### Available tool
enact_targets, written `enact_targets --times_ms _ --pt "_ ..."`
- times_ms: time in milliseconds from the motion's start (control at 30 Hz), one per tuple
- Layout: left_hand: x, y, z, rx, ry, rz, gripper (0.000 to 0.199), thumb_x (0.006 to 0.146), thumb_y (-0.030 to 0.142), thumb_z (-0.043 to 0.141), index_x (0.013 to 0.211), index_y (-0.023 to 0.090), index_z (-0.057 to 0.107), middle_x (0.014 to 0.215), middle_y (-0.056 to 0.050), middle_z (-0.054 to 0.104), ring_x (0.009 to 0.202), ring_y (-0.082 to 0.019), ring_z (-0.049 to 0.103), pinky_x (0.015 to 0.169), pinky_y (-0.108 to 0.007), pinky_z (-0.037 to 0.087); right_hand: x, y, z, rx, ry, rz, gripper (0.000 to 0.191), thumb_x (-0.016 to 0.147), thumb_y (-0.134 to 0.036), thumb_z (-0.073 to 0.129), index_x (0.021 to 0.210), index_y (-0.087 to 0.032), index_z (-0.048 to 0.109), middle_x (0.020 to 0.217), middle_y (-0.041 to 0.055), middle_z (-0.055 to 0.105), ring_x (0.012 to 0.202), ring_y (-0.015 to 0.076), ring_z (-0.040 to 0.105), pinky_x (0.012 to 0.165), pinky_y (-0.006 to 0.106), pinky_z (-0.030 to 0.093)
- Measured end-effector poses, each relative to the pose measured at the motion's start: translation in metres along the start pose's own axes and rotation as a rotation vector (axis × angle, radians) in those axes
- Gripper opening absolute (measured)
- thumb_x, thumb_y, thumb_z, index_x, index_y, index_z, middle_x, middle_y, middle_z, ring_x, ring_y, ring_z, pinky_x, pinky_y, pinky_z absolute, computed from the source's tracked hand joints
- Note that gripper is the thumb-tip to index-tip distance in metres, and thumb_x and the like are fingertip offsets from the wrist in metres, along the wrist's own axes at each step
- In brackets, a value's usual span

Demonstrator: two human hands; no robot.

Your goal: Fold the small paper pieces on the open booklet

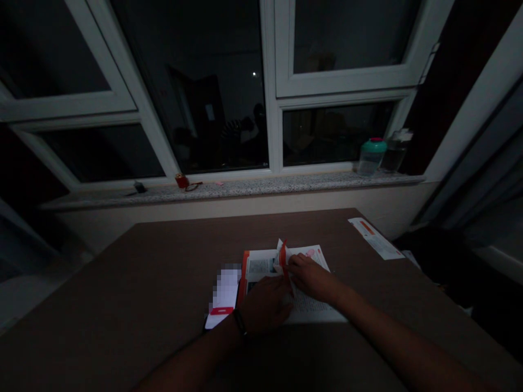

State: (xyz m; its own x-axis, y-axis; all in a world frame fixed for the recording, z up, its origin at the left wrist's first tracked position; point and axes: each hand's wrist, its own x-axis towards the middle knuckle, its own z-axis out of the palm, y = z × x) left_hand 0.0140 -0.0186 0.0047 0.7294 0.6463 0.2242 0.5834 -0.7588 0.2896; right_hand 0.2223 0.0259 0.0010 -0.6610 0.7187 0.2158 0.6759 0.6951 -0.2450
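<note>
The right hand (308,275) lies over the right half of the booklet (259,265), its fingers bent and close together, their tips against a creased red-and-white flap (283,256). Whether they pinch it cannot be told, as the thumb is mostly hidden. The left hand (263,305) is palm down at about seven o'clock on the booklet, fingers together, reaching to the foot of the flap; what lies under the palm is hidden, so its grip cannot be told either. A dark band (239,322) circles the left wrist

The flap stands up near the booklet's middle, leaning a little; whether it is one of the pages cannot be told. The booklet lies open on the brown table (163,272), its red edge toward nine o'clock

With the booklet as the clock's centre and the window (272,81) at twelve, the phone (226,291) lies at nine, just beside it, screen lit and partly blurred. A printed sheet (378,239) lies apart at two, near the table's edge. Beyond, on the speckled sill (253,187), a green-lidded jar (371,159) and a clear jug (394,154) stand side by side at one, and a small red item (182,181) sits at ten
</note>
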Motion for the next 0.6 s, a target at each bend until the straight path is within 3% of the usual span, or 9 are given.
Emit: enact_targets --times_ms 267,433,600 --pt "-0.001 -0.004 0.002 -0.017 0.018 -0.026 0.034 0.088 0.021 0.059 0.122 0.022 0.052 0.131 -0.006 0.057 0.12 -0.023 0.053 0.104 -0.04 0.042 -0.001 -0.002 -0.003 -0.01 0.003 -0.013 0.021 0.091 -0.014 0.051 0.107 -0.015 0.064 0.107 0.0097 0.055 0.101 0.0221 0.048 0.089 0.034 0.04" --pt "-0.004 -0.009 0.009 0.09 0.077 -0.109 0.043 0.088 0.018 0.057 0.13 0.019 0.049 0.137 -0.01 0.052 0.127 -0.026 0.048 0.108 -0.046 0.039 0.001 -0.002 -0.002 -0.021 0.005 -0.005 0.023 0.091 -0.014 0.051 0.11 -0.014 0.064 0.107 0.0096 0.056 0.101 0.0224 0.048 0.091 0.035 0.04" --pt "-0.004 -0.012 0.012 0.099 0.059 -0.104 0.043 0.089 0.02 0.056 0.131 0.019 0.049 0.14 -0.01 0.051 0.13 -0.026 0.046 0.11 -0.047 0.037 0.002 -0.003 -0.003 -0.036 -0.011 0.004 0.021 0.09 -0.013 0.05 0.106 -0.014 0.064 0.107 0.0102 0.056 0.101 0.023 0.049 0.09 0.036 0.04"
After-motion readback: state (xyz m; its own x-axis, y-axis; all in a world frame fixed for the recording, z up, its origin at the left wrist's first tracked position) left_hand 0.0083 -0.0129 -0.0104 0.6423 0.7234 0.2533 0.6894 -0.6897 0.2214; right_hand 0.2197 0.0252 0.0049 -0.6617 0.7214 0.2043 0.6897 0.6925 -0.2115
